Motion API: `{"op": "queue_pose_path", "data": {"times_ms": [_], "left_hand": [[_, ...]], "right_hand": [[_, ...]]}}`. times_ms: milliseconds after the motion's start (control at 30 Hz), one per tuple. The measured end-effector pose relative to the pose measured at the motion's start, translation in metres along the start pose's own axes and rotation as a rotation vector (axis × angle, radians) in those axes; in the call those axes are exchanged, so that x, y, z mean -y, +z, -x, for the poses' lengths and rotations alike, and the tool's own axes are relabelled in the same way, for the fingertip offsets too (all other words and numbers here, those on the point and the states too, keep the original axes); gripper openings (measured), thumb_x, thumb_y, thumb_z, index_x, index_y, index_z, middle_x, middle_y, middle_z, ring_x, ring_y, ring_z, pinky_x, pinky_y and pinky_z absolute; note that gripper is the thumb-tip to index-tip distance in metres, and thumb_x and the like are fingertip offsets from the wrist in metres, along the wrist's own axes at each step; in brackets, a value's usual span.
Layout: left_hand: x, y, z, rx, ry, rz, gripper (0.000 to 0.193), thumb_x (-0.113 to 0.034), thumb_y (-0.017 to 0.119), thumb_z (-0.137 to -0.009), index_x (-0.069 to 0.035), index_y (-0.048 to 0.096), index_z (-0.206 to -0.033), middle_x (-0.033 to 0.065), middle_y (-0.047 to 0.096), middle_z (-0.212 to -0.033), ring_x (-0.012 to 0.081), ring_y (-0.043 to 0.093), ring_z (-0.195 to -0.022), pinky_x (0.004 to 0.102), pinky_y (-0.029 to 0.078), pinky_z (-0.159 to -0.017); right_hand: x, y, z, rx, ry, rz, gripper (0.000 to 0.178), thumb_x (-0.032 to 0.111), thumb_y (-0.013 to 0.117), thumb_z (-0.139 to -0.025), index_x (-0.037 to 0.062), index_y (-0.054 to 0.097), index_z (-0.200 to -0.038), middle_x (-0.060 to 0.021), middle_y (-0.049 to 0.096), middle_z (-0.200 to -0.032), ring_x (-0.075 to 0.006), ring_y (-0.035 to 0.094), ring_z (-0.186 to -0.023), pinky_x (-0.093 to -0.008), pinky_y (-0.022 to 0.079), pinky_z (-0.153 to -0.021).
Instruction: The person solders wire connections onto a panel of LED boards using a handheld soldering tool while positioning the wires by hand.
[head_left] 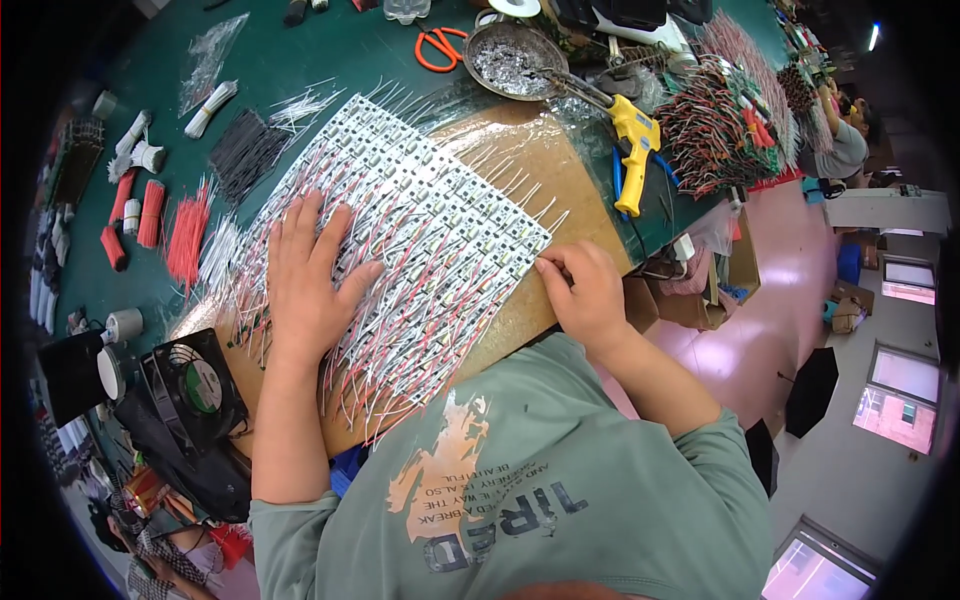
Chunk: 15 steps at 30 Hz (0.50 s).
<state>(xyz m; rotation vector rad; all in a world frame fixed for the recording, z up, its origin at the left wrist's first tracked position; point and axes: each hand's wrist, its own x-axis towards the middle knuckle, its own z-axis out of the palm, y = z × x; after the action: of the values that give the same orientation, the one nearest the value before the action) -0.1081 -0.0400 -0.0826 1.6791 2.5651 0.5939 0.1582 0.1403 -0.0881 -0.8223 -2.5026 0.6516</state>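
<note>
Wired circuit panel [425, 215] lying askew on brown board [590, 190].
Left hand [310, 295] spread flat over panel's left; panel white, gridded, bristling with red and white wires [400, 300]; right hand [588, 290] pinching its right corner. Under it all, green bench [320, 50], red wire bundles [151, 215] at left; then pink floor [755, 270], windows [905, 385] far right from here.
</note>
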Motion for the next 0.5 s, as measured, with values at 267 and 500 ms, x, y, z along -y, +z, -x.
{"op": "queue_pose_path", "data": {"times_ms": [267,500], "left_hand": [[0.000,0.001,-0.001,-0.016,-0.002,0.003,0.060,-0.031,0.073,-0.080,-0.009,0.057,-0.133,0.0159,0.041,-0.150,0.0369,0.034,-0.140,0.0508,0.023,-0.116],[0.002,0.005,0.000,-0.054,0.016,0.001,0.061,-0.035,0.076,-0.079,-0.010,0.058,-0.131,0.0160,0.043,-0.147,0.0374,0.038,-0.137,0.0535,0.025,-0.114]], "right_hand": [[-0.013,0.005,0.001,-0.057,-0.208,0.032,0.012,0.007,0.071,-0.080,0.0060,0.063,-0.089,-0.0101,0.057,-0.080,-0.0308,0.056,-0.075,-0.0414,0.042,-0.067],[-0.013,0.003,-0.002,-0.054,-0.342,0.017,0.014,0.006,0.071,-0.079,0.0053,0.065,-0.092,-0.0108,0.055,-0.080,-0.0320,0.055,-0.075,-0.0407,0.043,-0.069]]}}
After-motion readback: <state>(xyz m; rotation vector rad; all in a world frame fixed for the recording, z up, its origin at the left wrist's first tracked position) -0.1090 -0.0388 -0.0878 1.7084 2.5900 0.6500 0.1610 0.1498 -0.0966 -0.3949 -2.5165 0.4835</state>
